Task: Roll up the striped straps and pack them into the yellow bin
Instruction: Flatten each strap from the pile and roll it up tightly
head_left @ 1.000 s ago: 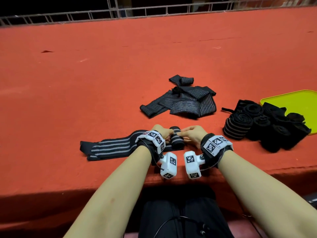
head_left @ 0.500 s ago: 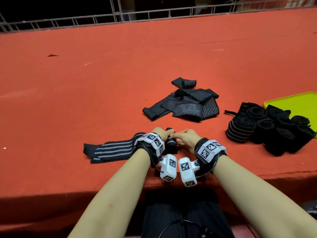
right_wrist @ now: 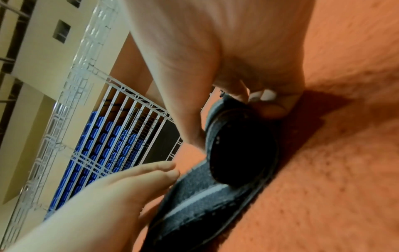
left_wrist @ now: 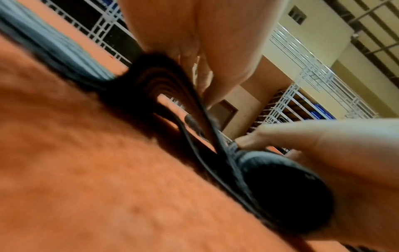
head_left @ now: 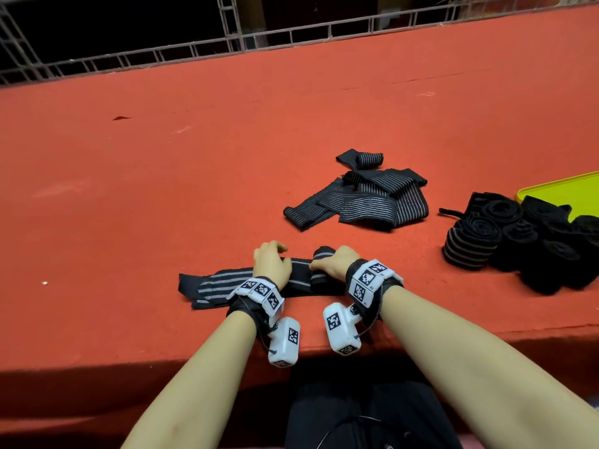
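Since half a second ago, the left hand [head_left: 271, 265] has been slid off the roll [head_left: 321, 266] onto the flat striped strap [head_left: 220, 281] — fingers straight, pressing. From the right wrist, the right hand [right_wrist: 248, 71] is seen curled round the roll. Rolling is midway; next, tension must be kept while winding leftward. The yellow bin [head_left: 564, 196] lies well right, beside finished rolls [head_left: 518, 241].

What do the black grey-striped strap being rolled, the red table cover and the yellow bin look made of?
Black grey-striped strap: woven elastic fabric, matte; ribbed weave, limp folds, rolls tight under the right hand.
Red table cover: felt or short-pile carpet, probably; fuzzy, no shine.
Yellow bin: likely plastic; smooth, uniform, moulded rim.
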